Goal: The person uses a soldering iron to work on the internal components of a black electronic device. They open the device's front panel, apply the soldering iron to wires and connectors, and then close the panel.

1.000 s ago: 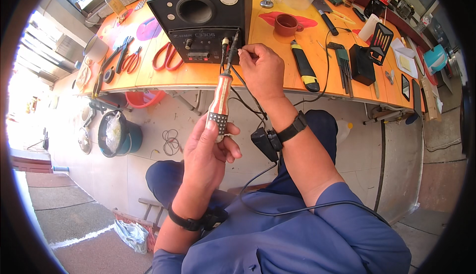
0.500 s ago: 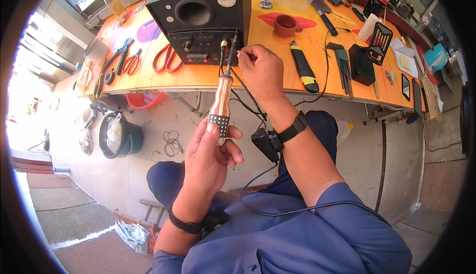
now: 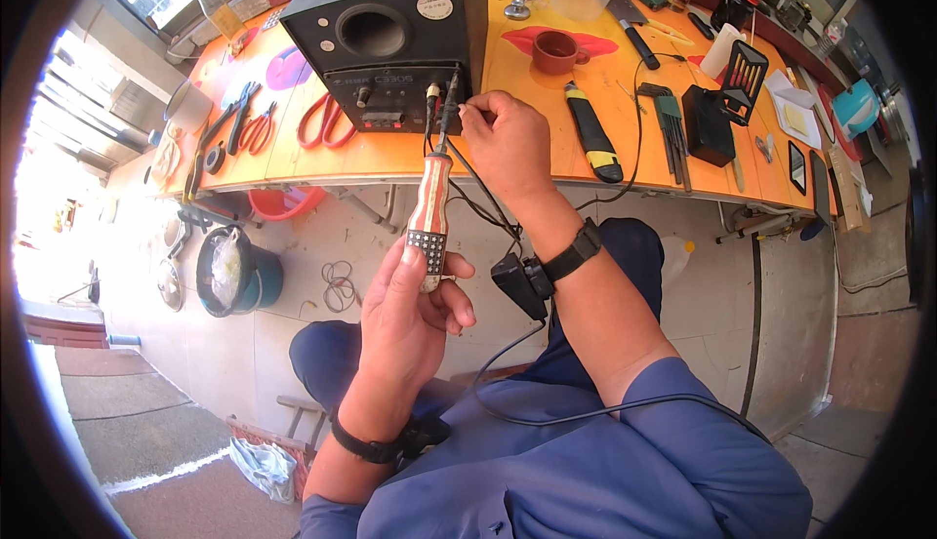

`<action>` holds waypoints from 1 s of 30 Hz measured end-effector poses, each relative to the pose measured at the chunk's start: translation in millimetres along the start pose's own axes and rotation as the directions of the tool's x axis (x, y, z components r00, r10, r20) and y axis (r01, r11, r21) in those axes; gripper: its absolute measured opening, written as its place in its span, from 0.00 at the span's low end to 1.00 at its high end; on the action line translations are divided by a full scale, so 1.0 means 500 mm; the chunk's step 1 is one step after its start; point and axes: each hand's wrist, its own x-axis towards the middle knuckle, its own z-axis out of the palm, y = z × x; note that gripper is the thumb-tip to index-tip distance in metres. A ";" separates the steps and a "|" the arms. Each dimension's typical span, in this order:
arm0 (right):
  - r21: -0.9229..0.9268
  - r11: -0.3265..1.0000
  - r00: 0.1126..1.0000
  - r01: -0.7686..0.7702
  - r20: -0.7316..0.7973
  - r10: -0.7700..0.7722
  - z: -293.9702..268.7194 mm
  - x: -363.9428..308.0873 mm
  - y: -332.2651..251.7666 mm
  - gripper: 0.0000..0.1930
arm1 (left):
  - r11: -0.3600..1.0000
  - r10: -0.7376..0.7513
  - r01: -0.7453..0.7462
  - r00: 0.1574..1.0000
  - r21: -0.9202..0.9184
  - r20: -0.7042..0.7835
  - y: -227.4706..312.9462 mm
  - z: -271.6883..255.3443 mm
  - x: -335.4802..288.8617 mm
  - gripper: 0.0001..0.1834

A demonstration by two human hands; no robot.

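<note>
Best done slowly: left hand [image 3: 410,315] clenched round the iron [image 3: 430,215], tip kept steady at the speaker [image 3: 390,41] terminals just left of the right hand [image 3: 508,144], itself pinching a thin wire [image 3: 467,107] there, cords kept slack below both hands.

A small round white label [image 3: 430,5] sits on the black speaker box's [image 3: 390,22] face beside its round port.
</note>
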 end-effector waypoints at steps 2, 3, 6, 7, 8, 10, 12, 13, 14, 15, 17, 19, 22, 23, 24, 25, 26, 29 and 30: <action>-0.001 1.000 1.000 0.001 0.000 -0.001 0.000 0.000 0.000 0.08 | 1.000 0.000 0.000 1.000 -0.011 0.002 0.000 0.001 0.000 0.22; 0.002 1.000 1.000 -0.001 0.001 0.001 0.001 -0.001 0.000 0.08 | 1.000 0.000 0.000 1.000 -0.019 0.005 -0.001 0.002 0.000 0.22; 0.018 1.000 1.000 0.001 -0.012 -0.001 0.001 -0.003 -0.001 0.08 | 0.999 0.003 -0.003 1.000 -0.032 0.005 -0.001 0.002 -0.001 0.22; 0.024 1.000 1.000 0.002 -0.019 -0.002 0.002 -0.002 -0.001 0.08 | 0.999 0.010 -0.010 1.000 -0.045 0.006 -0.002 0.003 -0.001 0.22; 0.020 1.000 1.000 -0.001 -0.016 0.001 0.002 -0.002 -0.001 0.08 | 0.999 0.006 -0.006 1.000 -0.034 0.000 -0.002 0.003 -0.001 0.23; 0.011 1.000 1.000 -0.013 -0.007 0.013 0.002 0.000 -0.001 0.08 | 0.999 0.010 -0.010 1.000 -0.041 -0.007 -0.002 0.003 -0.001 0.23; 0.010 1.000 1.000 -0.012 -0.006 0.012 0.002 0.001 -0.001 0.08 | 1.000 0.006 -0.006 1.000 -0.024 -0.010 -0.002 0.003 -0.001 0.23; 0.004 1.000 1.000 -0.026 0.000 0.026 0.002 0.001 -0.001 0.08 | 1.000 0.006 -0.006 1.000 -0.026 -0.008 -0.002 0.003 -0.001 0.23; 0.023 0.999 1.000 -0.023 -0.008 0.023 0.002 0.001 -0.001 0.08 | 1.000 0.006 -0.006 1.000 -0.020 -0.011 -0.001 0.004 -0.001 0.23; 0.037 0.999 0.999 -0.033 -0.010 0.033 0.002 0.000 0.000 0.08 | 1.000 0.007 -0.007 1.000 -0.019 -0.012 0.000 0.004 -0.001 0.23; 0.049 0.998 0.999 -0.040 -0.014 0.040 0.004 -0.002 0.002 0.08 | 1.000 0.006 -0.006 1.000 -0.022 -0.021 0.001 0.006 -0.001 0.23; 0.043 0.999 0.999 -0.034 -0.019 0.034 0.007 -0.004 0.004 0.08 | 0.999 0.002 -0.003 0.999 -0.034 -0.041 0.001 0.010 -0.001 0.23; 0.167 0.983 0.994 -0.078 -0.063 0.089 0.011 -0.007 0.000 0.08 | 0.999 0.031 -0.030 0.999 0.020 -0.044 0.000 0.019 -0.002 0.23; 0.214 0.974 0.994 -0.073 -0.064 0.089 0.010 -0.008 -0.004 0.08 | 0.999 0.028 -0.025 0.996 0.038 -0.080 0.000 0.022 -0.002 0.23; 0.267 0.960 0.993 -0.088 -0.054 0.106 0.006 -0.008 -0.009 0.09 | 0.998 0.033 -0.028 0.994 0.050 -0.100 0.000 0.025 -0.003 0.23; 0.310 0.934 0.981 -0.179 -0.022 0.195 0.001 -0.008 -0.016 0.10 | 0.998 0.036 -0.029 0.992 0.062 -0.124 0.000 0.029 -0.003 0.23; 0.423 0.889 0.984 -0.173 0.040 0.173 -0.007 -0.012 -0.024 0.11 | 0.995 0.057 -0.046 0.991 0.091 -0.122 0.000 0.033 -0.004 0.23; 0.595 0.733 0.942 -0.330 0.258 0.215 -0.034 -0.039 -0.052 0.13 | 0.977 0.116 -0.088 0.983 0.192 -0.142 -0.002 0.047 -0.006 0.23; 0.600 0.729 0.938 -0.331 0.292 0.186 -0.038 -0.041 -0.061 0.14 | 0.966 0.141 -0.102 0.978 0.237 -0.155 -0.004 0.053 -0.006 0.24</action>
